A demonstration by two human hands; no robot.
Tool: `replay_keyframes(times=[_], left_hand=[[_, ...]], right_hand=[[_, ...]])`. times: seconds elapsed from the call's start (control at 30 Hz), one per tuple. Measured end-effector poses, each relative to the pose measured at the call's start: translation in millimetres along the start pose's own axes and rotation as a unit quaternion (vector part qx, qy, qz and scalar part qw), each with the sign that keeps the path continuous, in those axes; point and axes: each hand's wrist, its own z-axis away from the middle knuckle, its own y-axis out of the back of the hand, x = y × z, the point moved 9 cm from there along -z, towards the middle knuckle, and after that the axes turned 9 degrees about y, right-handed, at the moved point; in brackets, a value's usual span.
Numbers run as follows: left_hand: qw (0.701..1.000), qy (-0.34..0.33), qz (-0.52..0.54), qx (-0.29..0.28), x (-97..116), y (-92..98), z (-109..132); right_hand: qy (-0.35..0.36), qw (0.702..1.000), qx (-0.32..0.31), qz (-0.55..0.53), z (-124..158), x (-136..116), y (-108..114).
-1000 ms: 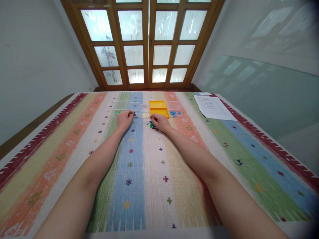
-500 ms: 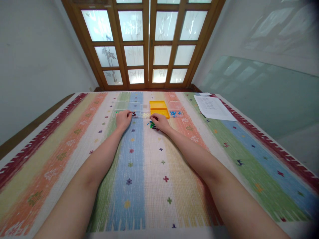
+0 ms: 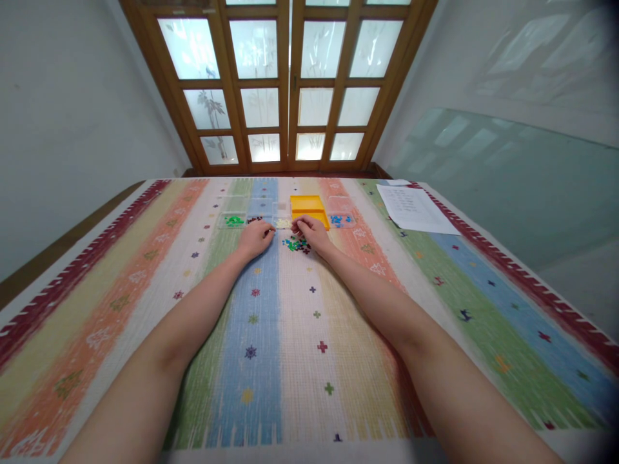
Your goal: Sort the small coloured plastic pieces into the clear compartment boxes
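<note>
A small pile of mixed green, blue and dark red pieces (image 3: 296,245) lies on the striped tablecloth. My right hand (image 3: 312,232) hovers over the pile's upper right side, fingers pinched; whatever they hold is too small to name. My left hand (image 3: 256,238) is left of the pile with its fingers curled together, and I cannot make out anything in them. Behind the hands runs a row of small open boxes: a clear one with green pieces (image 3: 235,220), one with dark red pieces (image 3: 255,220) partly covered by my left hand, one with pale pieces (image 3: 283,223), a yellow box (image 3: 306,203), and one with blue pieces (image 3: 340,220).
Printed paper sheets (image 3: 416,209) lie at the back right of the table. The striped tablecloth (image 3: 300,361) covers the tabletop. Beyond its far edge stand wooden doors (image 3: 289,84) with frosted panes, and a glass board (image 3: 507,174) leans on the right.
My left hand has moved right and nearer, from the dark red pieces' box toward the pile, uncovering the green pieces. My right hand has shifted slightly, and more of the pile shows.
</note>
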Motion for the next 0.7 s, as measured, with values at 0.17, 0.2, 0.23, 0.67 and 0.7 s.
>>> replay_keyframes(times=[0.17,0.2,0.23,0.67,0.7], left_hand=[[0.995,-0.087,0.029,-0.045,43,-16.0,14],[0.992,-0.107,0.034,-0.056,51,-19.7,17],[0.989,-0.125,0.037,-0.066,58,-23.6,19],[0.975,-0.191,0.069,-0.091,92,-49.3,16],[0.974,-0.195,0.074,-0.093,94,-49.6,16]], right_hand=[[-0.010,0.994,0.081,0.067,-3,3,27],[-0.007,0.993,0.090,0.076,-3,2,30],[-0.003,0.992,0.098,0.084,-2,1,32],[0.006,0.979,0.166,0.118,5,-1,46],[-0.002,0.978,0.176,0.110,5,1,50]])
